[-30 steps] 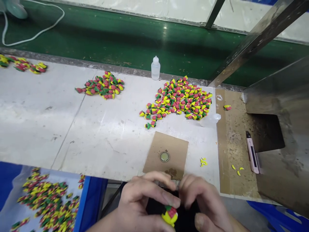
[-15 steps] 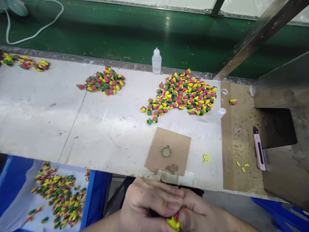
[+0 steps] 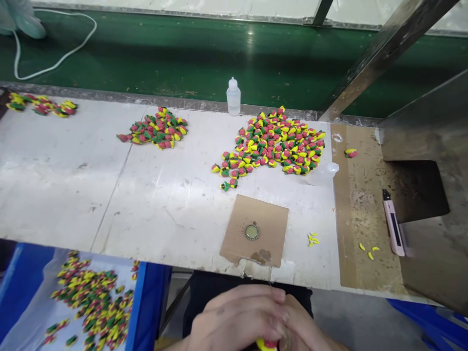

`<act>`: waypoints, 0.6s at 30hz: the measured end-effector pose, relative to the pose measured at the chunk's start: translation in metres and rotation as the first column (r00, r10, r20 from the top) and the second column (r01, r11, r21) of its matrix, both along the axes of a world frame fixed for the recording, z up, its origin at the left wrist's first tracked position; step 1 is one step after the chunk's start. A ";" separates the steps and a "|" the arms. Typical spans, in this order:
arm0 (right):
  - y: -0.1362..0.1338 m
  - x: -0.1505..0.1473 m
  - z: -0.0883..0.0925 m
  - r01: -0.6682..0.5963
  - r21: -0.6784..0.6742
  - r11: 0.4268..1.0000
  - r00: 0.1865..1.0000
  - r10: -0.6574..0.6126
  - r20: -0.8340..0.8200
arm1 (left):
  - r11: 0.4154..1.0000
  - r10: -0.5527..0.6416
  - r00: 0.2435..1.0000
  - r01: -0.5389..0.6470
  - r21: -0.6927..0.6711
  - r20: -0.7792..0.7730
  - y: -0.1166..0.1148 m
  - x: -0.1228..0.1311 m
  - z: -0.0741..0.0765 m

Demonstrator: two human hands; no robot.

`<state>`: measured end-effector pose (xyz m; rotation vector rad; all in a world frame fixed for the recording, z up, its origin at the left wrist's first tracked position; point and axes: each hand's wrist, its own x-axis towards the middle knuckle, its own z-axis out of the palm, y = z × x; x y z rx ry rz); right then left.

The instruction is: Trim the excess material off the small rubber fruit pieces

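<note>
At the bottom centre, below the table edge, my left hand (image 3: 234, 317) and my right hand (image 3: 302, 324) are closed together. Between them they hold a small fruit-shaped piece (image 3: 268, 344); only a bit of its yellow and red shows, the rest being covered by fingers. Just ahead of the hands, a square of brown cardboard (image 3: 234, 239) lies on the table, with a round metal disc with a beaded rim (image 3: 252, 232) on it. To its right are several tiny yellow banana shapes (image 3: 313, 239).
A big pile of fruit-shaped pieces (image 3: 278, 141) lies behind the cardboard, with smaller heaps (image 3: 157, 129) leftward. A clear bottle (image 3: 233, 99) stands at the back; another lies on its side (image 3: 327, 170). A pink cutter (image 3: 393, 224) lies right. A blue bin (image 3: 148, 302) holds more pieces.
My hands have sunk lower in the view, and less of the fruit-shaped piece shows between the fingers. The things on the table keep their places; the view has shifted slightly.
</note>
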<state>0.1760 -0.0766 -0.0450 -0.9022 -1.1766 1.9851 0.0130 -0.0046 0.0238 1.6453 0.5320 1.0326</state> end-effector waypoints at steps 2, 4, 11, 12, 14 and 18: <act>-0.002 -0.002 -0.003 -0.008 0.011 1.000 0.998 0.008 0.059 | 0.998 0.051 0.998 -0.050 -0.023 0.033 -0.006 0.006 -0.005; 0.000 -0.001 0.000 -0.019 0.004 1.000 0.996 0.019 0.085 | 0.996 0.079 0.996 -0.077 -0.039 0.045 -0.011 0.009 -0.011; 0.031 0.023 0.043 -0.126 -0.056 0.990 0.990 0.121 -0.075 | 0.976 0.063 0.991 -0.037 -0.215 0.117 -0.011 0.005 -0.019; 0.035 0.025 0.048 -0.159 -0.052 0.986 0.981 0.152 -0.124 | 0.962 0.061 0.988 -0.020 -0.273 0.142 -0.010 0.004 -0.019; 0.040 0.028 0.053 -0.181 -0.038 0.983 0.965 0.170 -0.199 | 0.933 0.083 0.979 -0.010 -0.359 0.187 -0.009 0.003 -0.018; 0.041 0.031 0.057 -0.185 -0.007 0.983 0.958 0.179 -0.224 | 0.954 0.062 0.983 -0.007 -0.300 0.175 -0.014 -0.006 -0.021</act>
